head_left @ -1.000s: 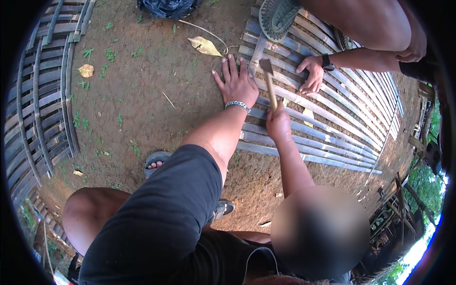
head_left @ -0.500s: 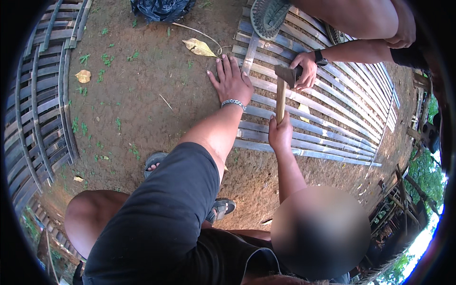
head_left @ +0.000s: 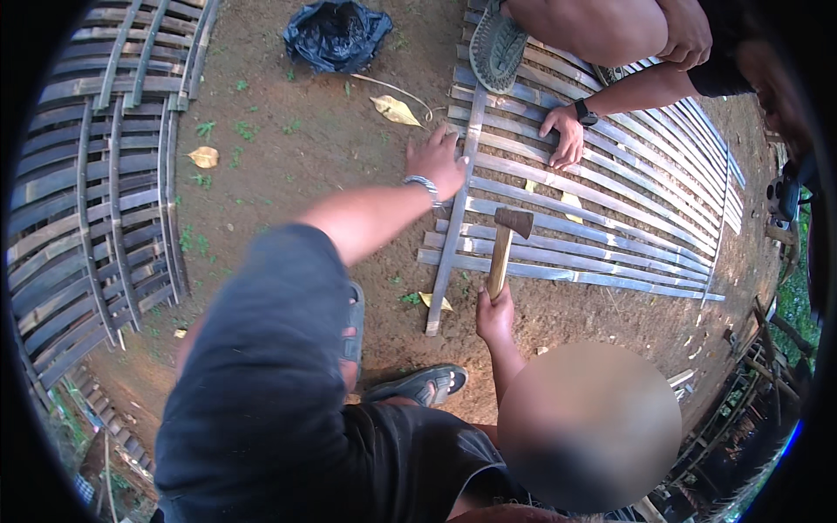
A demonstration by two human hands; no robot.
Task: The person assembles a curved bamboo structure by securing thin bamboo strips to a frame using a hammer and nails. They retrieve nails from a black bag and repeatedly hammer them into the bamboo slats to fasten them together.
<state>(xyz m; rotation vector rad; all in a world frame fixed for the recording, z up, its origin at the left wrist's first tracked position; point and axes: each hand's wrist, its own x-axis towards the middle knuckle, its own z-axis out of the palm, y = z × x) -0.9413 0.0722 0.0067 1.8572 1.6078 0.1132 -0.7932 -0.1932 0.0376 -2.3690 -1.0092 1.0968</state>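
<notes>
Wrapped around the wooden handle of a hatchet (head_left: 500,257), my right hand (head_left: 496,315) holds it upright above the near slats of a bamboo panel (head_left: 602,222). The hatchet has a dark, rusty-looking metal head. My left hand (head_left: 438,164), with a chain bracelet at the wrist, is palm down at the panel's left edge. Its fingers are apart and slightly bent, next to a long crosspiece (head_left: 449,240) that lies across the slat ends. Another person's hand (head_left: 565,139), wearing a dark watch, rests on the slats farther back.
The other person's shoe (head_left: 497,54) stands on the panel's far left corner. A black plastic bag (head_left: 338,37) sits on the dirt at the back. Another slatted panel (head_left: 96,218) lies at left. Dry leaves (head_left: 397,110) are scattered about. My sandal (head_left: 423,384) is on the near ground.
The hatchet has come down toward me, away from the other person's hand. My left hand's flat fingers have bent, and the crosspiece's near end now shows. The view has shifted.
</notes>
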